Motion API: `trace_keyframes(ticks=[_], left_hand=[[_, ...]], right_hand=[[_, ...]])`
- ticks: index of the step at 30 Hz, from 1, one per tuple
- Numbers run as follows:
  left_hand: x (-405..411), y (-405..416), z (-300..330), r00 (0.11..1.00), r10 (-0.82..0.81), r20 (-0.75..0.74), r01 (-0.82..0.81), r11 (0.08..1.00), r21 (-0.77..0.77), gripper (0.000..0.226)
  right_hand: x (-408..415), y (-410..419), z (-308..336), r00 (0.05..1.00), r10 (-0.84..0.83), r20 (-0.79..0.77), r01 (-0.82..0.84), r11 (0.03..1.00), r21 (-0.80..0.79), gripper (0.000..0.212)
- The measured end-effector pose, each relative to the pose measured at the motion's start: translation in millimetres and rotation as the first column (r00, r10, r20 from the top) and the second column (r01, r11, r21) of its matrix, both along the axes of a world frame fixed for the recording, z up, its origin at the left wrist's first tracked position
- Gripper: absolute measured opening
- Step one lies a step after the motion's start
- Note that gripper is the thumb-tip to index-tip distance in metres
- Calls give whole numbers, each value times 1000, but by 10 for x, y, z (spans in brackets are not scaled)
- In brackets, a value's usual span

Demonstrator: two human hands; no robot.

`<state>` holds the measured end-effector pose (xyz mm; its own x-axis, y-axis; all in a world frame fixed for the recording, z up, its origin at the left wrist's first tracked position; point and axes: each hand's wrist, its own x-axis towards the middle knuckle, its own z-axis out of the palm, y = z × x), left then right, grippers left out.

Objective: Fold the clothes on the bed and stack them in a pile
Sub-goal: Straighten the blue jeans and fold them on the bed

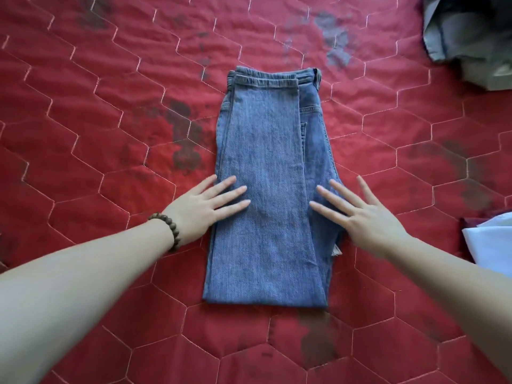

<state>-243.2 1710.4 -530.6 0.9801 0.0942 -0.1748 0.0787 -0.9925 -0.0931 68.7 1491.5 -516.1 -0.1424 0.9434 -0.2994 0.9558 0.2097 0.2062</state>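
Nearest to the camera, 2 bare forearms come in from the 7 o'clock and 4 o'clock corners and reach toward the middle of the bed (83, 134), which is covered with a red quilt stitched in pale hexagons and marked by dark stains. On the left wrist sits a bracelet (166, 230) of brown wooden beads.

The left hand (203, 205) lies flat, its fingers straight and spread, grasping nothing; the fingertips rest on the left edge of the jeans (267, 195) while the palm is over the quilt. The right hand (360, 213) is flat too, fingers straight and fanned wide — they touch the right edge of the jeans, and the thumb points away toward 1 o'clock over the quilt. Neither hand is curled round the cloth.

The jeans are blue denim, folded lengthwise into a long narrow stack at the centre of the view. Their folded end is at 6 o'clock, close to the person, and the elastic waistband is at 12 o'clock, farther away. A frayed pale hem shows at the right side, just beside the right wrist.

At 3 o'clock, at the picture's edge, lies a white cloth (490, 242) with a dark red piece beside it. Farthest away, at 1 o'clock, is a grey garment (465, 29) — crumpled, well apart from the jeans.
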Motion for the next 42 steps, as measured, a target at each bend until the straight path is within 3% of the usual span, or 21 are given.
trace_keyframes(ticks=[4,8,10,12,15,17,18,19,21,22,23,25,27,31,36,39,42], left_hand=[[-28,-9,-57,989,17,-146,-33,993,-109,94],[3,-2,-15,980,65,-190,-110,964,-240,88],[26,36,44,973,96,-208,-171,910,-378,82],[91,136,154,953,126,-274,-266,779,-568,69],[297,389,327,900,212,-380,-434,481,-761,52],[462,625,401,841,383,-381,-486,230,-843,34],[547,729,431,789,498,-359,-454,79,-888,26],[639,813,459,718,601,-352,-387,-76,-919,22],[815,901,426,546,708,-448,-250,-372,-894,36],[892,901,363,471,715,-516,-207,-479,-853,41],[950,894,284,419,725,-547,-195,-517,-834,39],[1016,888,148,380,785,-488,-257,-417,-872,22],[1016,898,101,397,819,-414,-284,-319,-904,11],[977,904,172,475,809,-348,-256,-251,-933,17],[789,623,73,402,787,-469,-290,-377,-880,18],[651,402,59,358,760,-542,-309,-451,-837,16],[538,351,150,365,755,-545,-364,-423,-830,15]], right_hand=[[-119,48,-4,995,78,-64,-85,990,-110,79],[-166,197,61,978,3,-206,-54,969,-242,88],[-129,286,154,954,-65,-292,-30,950,-310,83],[-82,424,316,886,-184,-426,-12,909,-417,81],[105,699,560,630,-496,-597,43,790,-611,73],[283,923,628,406,-676,-615,196,722,-664,34],[354,1056,640,249,-742,-622,309,669,-676,19],[429,1186,590,47,-765,-642,393,605,-692,28],[466,1406,438,-379,-718,-584,475,390,-789,34],[442,1474,354,-495,-674,-548,500,296,-814,33],[413,1501,264,-552,-640,-535,518,240,-821,32],[365,1481,127,-603,-579,-549,532,221,-817,35],[334,1400,99,-642,-541,-543,460,294,-838,35],[345,1268,129,-628,-500,-596,438,405,-803,24],[132,1057,-6,-545,-565,-619,539,330,-775,12],[6,912,-18,-542,-603,-585,527,298,-796,12],[-27,904,83,-434,-685,-585,516,343,-785,6]])
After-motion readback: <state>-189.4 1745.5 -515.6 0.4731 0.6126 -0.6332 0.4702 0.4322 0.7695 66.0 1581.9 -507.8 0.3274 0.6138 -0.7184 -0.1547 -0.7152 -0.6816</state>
